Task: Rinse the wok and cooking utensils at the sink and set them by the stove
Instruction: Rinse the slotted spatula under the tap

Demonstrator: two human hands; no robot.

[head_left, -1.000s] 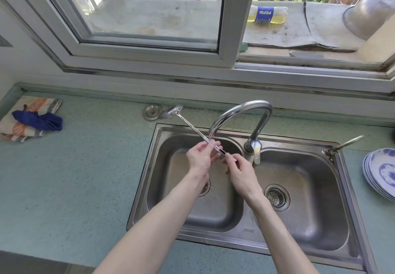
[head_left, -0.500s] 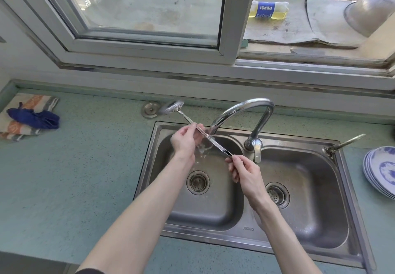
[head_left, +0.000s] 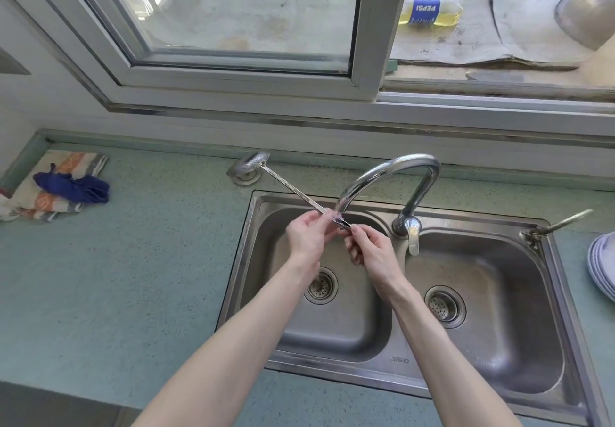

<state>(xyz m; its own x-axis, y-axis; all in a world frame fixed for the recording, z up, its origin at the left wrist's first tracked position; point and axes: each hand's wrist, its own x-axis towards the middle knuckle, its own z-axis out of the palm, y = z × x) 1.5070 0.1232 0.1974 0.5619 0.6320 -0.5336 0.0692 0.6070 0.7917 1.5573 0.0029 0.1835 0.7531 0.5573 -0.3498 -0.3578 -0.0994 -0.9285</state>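
A person holds a long metal skimmer [head_left: 283,184] under the spout of the faucet [head_left: 396,173] above the left basin of a double sink [head_left: 492,390]. The left hand [head_left: 307,237] is closed around the handle's near end, while the right hand [head_left: 369,250] pinches the very tip between thumb and fingers. The utensil's long axis runs diagonally, its perforated bowl pointing far-left over the green counter [head_left: 133,277], the handle toward the near-right
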